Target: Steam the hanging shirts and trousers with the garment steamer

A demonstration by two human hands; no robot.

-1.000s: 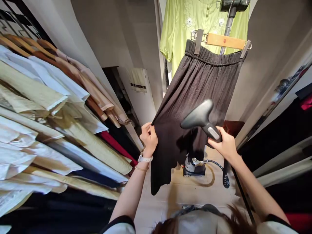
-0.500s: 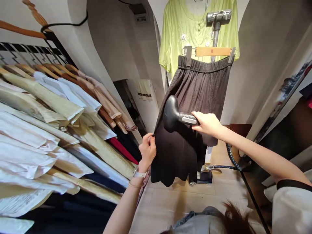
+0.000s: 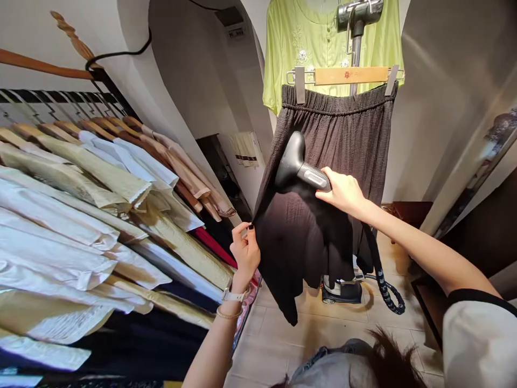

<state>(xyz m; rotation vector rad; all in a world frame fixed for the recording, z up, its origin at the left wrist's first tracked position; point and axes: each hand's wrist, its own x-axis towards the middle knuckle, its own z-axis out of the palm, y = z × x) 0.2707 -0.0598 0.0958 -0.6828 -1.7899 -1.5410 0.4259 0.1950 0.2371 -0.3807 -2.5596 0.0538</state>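
Rack aisle [image 3: 48,99]: R hand [image 3: 343,191]'s steamer [image 3: 291,159] points up-left, on black skirt [image 3: 311,237]?

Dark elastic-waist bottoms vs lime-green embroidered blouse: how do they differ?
The dark crinkled elastic-waist bottoms are near-black and plain; the lime-green embroidered blouse is bright, with pale floral embroidery. The bottoms clip to a wooden clip hanger in front of the blouse. The left hand pinches the bottoms' edge; nothing touches the blouse. Both hang up.
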